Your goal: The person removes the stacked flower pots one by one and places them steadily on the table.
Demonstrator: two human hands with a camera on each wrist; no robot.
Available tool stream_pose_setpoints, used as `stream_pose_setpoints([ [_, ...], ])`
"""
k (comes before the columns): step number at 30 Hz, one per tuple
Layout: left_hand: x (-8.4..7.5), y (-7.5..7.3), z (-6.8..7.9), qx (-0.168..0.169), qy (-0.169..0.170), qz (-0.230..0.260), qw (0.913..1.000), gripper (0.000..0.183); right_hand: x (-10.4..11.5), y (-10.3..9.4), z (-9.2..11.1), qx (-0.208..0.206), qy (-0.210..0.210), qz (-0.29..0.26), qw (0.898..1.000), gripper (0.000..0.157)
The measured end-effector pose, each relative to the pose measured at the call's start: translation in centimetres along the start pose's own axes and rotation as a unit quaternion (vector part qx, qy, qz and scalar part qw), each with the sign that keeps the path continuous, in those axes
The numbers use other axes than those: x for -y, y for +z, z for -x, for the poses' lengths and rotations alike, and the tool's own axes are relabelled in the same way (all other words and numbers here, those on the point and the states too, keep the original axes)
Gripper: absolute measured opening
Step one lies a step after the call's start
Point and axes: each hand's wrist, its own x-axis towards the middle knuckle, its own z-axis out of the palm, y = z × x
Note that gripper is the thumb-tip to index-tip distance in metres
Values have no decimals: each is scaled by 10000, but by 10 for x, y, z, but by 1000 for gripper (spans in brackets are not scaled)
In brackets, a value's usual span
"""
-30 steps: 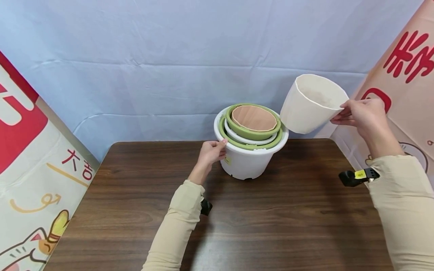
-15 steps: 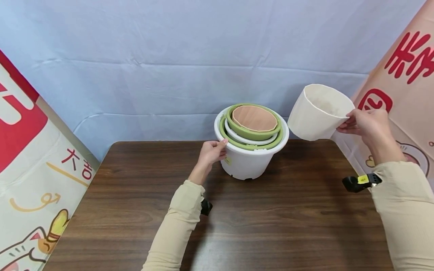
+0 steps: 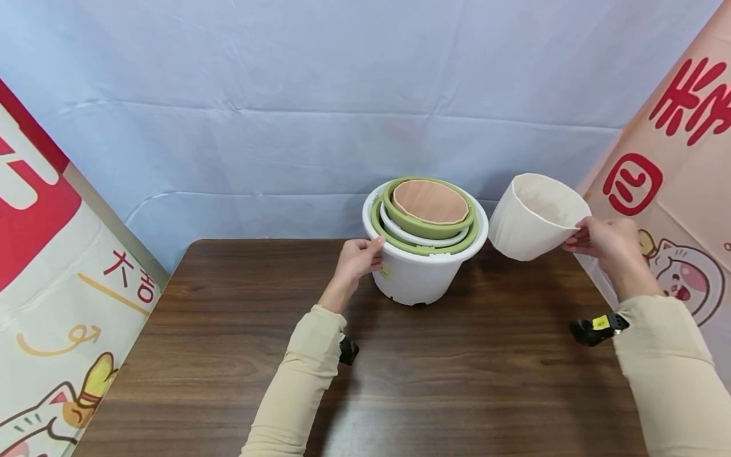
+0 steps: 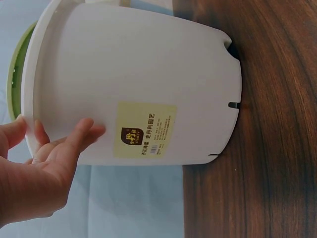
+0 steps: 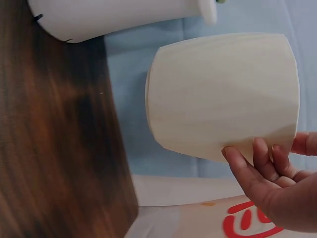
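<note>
Right of frame centre, the right grip [image 3: 611, 249] pinches the rim of the cream pot [image 3: 528, 225], held mouth up and clear of the table [image 3: 274, 393]. At frame centre, the left grip [image 3: 355, 259] pinches the rim of the white pot [image 3: 419, 282], which stands upright on the table. Nested inside: a large green pot [image 3: 419, 250], a small white pot [image 3: 436, 242], a small green pot [image 3: 431, 230], a peach pot [image 3: 431, 203].
</note>
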Motion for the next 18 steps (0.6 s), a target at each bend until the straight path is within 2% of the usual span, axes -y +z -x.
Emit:
stream_pose_setpoints([
  [7,0,0,1,13,25,25,10000,31,-25,3,-1,13,116,-434,9990,38],
  [12,-1,0,1,15,27,-16,10000,31,-39,5,-2,-46,217,-312,9993,37],
  [18,0,0,1,1,57,-11,10000,32,-53,13,-2,-113,82,-161,9998,34],
])
